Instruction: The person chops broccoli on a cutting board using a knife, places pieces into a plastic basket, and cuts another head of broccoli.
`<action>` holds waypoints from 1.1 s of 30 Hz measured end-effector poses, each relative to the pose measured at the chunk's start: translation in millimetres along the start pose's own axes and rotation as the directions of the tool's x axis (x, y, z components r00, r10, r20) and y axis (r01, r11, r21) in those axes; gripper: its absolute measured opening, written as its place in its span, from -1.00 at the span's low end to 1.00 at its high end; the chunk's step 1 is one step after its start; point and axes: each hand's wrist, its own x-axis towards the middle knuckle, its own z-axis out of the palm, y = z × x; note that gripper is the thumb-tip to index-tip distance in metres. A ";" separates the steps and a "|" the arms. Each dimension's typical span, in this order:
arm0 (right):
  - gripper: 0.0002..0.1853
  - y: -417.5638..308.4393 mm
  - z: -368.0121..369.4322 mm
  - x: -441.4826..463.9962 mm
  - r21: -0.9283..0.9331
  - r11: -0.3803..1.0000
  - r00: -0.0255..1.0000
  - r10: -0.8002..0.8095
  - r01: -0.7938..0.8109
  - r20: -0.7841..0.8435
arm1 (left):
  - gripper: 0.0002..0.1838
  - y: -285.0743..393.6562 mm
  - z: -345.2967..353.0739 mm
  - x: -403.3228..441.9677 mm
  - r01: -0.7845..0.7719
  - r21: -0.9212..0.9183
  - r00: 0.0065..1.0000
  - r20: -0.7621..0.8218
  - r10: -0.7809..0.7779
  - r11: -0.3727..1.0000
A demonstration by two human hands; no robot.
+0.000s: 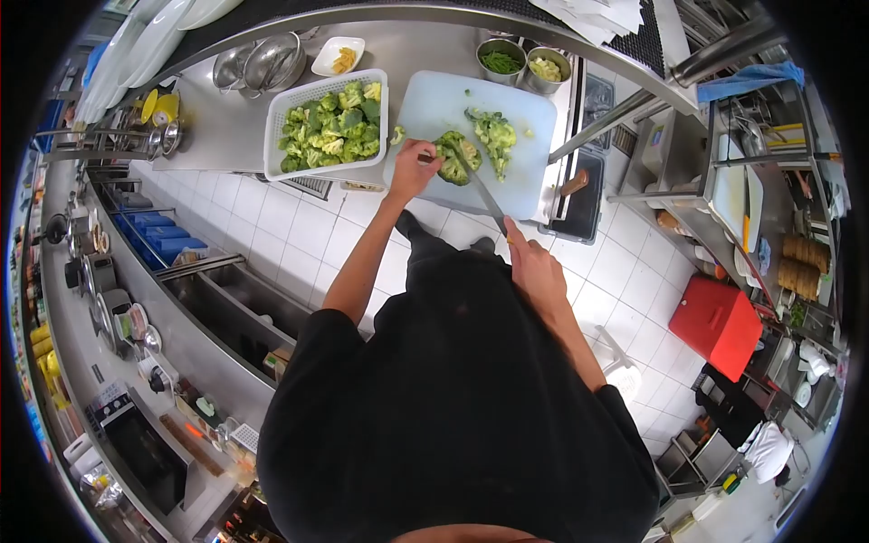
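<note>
My right hand (536, 262) grips the handle of a long kitchen knife (490, 201), whose blade reaches up and left onto a head of broccoli (450, 169). At that head's left side, my left hand (415, 170) has its fingers closed at the stem end. Under both lies a pale cutting board (424, 101). To the right on the board rests another piece of broccoli (496, 140), with small green crumbs around it. A loose floret (397, 135) sits at the board's left edge. Left of the board, a white perforated basket (270, 136) holds many cut florets (330, 131).
Behind the board stand metal pots with chopped greens (501, 61) and pale pieces (547, 69). A white dish (328, 43) and metal strainers (276, 61) are at the back left. A steel shelf edge (407, 11) hangs above. A dark bin (579, 213) sits at the right.
</note>
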 end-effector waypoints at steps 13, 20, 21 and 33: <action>-0.44 1.7 -2.2 8.6 0.044 0.999 0.999 0.029 -0.030 0.020 | -0.56 -8.4 -58.9 51.7 -0.171 0.209 0.980 0.134 0.145 0.963; -0.44 8.5 -3.4 1.7 -0.015 1.000 1.000 0.013 -0.013 -0.013 | -0.39 11.1 -17.3 87.4 0.334 0.506 0.742 0.379 -0.553 0.795; -0.44 8.0 -4.3 2.4 0.000 1.000 0.999 0.029 -0.029 -0.021 | -0.40 5.9 -17.2 88.0 0.388 0.382 0.761 0.381 -0.525 0.839; -0.43 6.0 3.4 8.7 0.047 0.998 0.999 -0.046 0.047 -0.026 | -0.58 -3.8 4.7 18.7 0.394 -0.289 0.919 0.137 -0.370 0.873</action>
